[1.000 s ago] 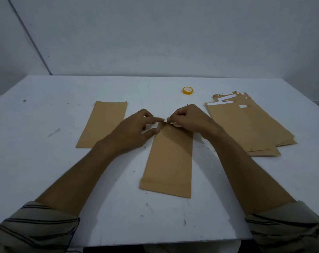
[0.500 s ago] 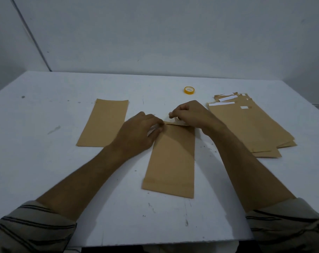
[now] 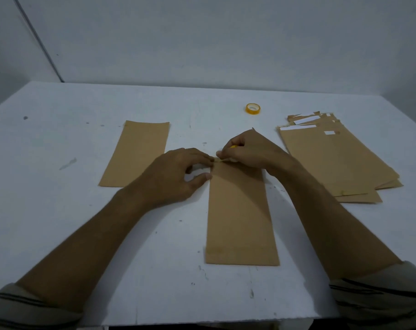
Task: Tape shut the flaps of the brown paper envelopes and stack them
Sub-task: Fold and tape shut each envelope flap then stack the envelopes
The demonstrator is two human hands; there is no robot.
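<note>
A brown envelope [image 3: 240, 210] lies lengthwise on the white table [image 3: 59, 222] in front of me. Both hands work at its far, flap end. My left hand [image 3: 176, 175] holds the top left corner, with its fingertips on the flap edge and its thumb against the envelope's side. My right hand [image 3: 247, 151] is curled over the flap and pinches a thin strip of tape [image 3: 220, 159] along that edge. Something small and yellow peeks out from under its fingers. The flap itself is mostly hidden by my hands.
A single brown envelope [image 3: 136, 153] lies to the left. On the right sits a fanned pile of brown envelopes [image 3: 333, 158] with white strips at their far ends. A yellow tape roll [image 3: 252, 108] rests near the back, and the table's front edge is close to my sleeves.
My fingertips met at the middle of the flap edge a second ago. Now the right hand is curled tighter over the flap and the left has settled on the left corner.
</note>
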